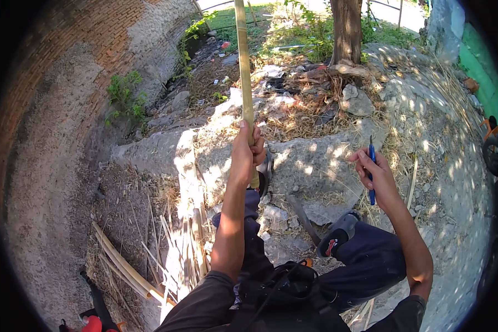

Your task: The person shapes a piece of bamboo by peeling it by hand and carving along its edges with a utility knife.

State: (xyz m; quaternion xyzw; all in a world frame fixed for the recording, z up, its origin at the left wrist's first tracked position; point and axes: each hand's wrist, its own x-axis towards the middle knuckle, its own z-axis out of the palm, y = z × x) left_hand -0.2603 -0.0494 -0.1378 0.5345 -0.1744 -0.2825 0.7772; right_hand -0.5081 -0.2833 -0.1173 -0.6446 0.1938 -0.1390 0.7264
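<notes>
Bamboo pole (pixel 244 63), left hand (pixel 243 152) clamped round it, right hand (pixel 379 174) apart, curled around blue tool (pixel 372 153)

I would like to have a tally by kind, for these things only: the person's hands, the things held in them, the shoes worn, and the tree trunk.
Left hand and right hand: 2
Pole: 1
Blue tool: 1
Left shoe and right shoe: 2
Tree trunk: 1
Total: 7
</notes>
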